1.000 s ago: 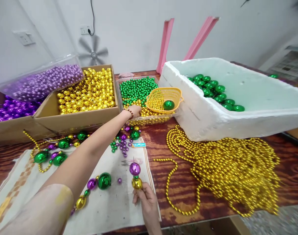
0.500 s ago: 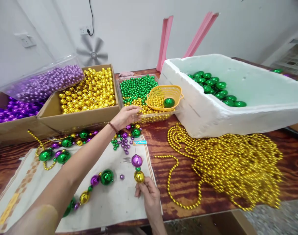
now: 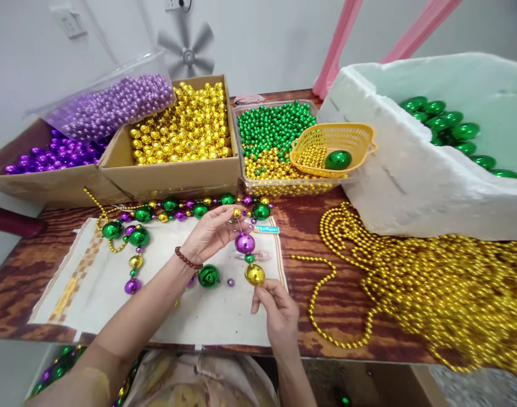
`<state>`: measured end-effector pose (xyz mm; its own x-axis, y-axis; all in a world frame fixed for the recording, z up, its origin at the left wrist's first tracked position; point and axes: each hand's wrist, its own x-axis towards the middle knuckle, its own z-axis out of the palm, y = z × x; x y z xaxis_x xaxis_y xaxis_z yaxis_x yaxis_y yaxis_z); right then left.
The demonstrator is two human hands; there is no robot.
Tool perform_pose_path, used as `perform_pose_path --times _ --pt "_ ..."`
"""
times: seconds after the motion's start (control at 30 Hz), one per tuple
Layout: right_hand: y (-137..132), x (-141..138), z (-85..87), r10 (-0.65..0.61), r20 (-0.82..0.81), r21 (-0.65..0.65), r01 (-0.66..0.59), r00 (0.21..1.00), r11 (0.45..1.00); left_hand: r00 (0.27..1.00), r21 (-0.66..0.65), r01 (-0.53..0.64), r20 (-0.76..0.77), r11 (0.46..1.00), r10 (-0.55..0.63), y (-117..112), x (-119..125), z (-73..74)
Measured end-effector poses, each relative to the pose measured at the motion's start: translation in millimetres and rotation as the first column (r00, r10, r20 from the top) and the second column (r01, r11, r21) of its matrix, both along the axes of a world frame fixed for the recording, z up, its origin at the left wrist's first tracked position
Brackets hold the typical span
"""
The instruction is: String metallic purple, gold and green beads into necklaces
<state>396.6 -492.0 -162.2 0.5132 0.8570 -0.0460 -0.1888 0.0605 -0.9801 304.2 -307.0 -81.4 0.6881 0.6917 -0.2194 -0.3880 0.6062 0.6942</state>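
My left hand pinches a small gold bead at the top of a thin needle or thread. Below it on the same line sit a purple ball, a small green bead and a gold ball. My right hand pinches the line just under the gold ball. Both hands hover over a white cloth on the wooden table. A strand of green, purple and gold balls lies on the cloth, and a loose green ball rests beside my left wrist.
Cardboard boxes hold purple balls and gold balls. A clear tray has small green and gold beads, with a yellow basket on it. A white foam box holds green balls. Gold bead strands are piled at the right.
My left hand came back from the tray of small beads to the top of the line, now with a gold bead in its fingertips. The view tilted down and closer.
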Motion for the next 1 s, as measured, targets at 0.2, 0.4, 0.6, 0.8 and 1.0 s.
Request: perform_pose_path --times 0.2,0.4,0.6,0.8,1.0 --pt "2.5 -4.2 6.1 -0.021 0.007 -0.041 0.021 1.000 0.999 0.998 0.026 -0.028 -0.049 0.999 0.029 -0.1 -3.2 -1.2" --pt "6.5 -7.0 3.6 -0.044 -0.029 -0.073 0.042 0.999 0.996 0.992 0.105 -0.051 -0.113 0.993 0.063 -0.7 -6.3 0.9" --pt "22.1 -11.0 -9.5 -0.065 -0.074 -0.097 0.058 0.995 0.994 0.978 0.127 -0.144 -0.131 0.981 0.161 -18.1 0.8 -19.1" --pt "37.5 -22.2 -27.7 -0.082 0.003 -0.136 0.081 0.997 0.987 0.938 0.179 -0.276 -0.165 0.944 0.305 -29.3 33.4 -46.9" --pt "47.8 18.7 -23.8 -0.105 0.053 -0.160 0.113 0.993 0.981 0.958 0.147 0.060 -0.287 0.987 -0.015 -8.9 46.4 -54.7"
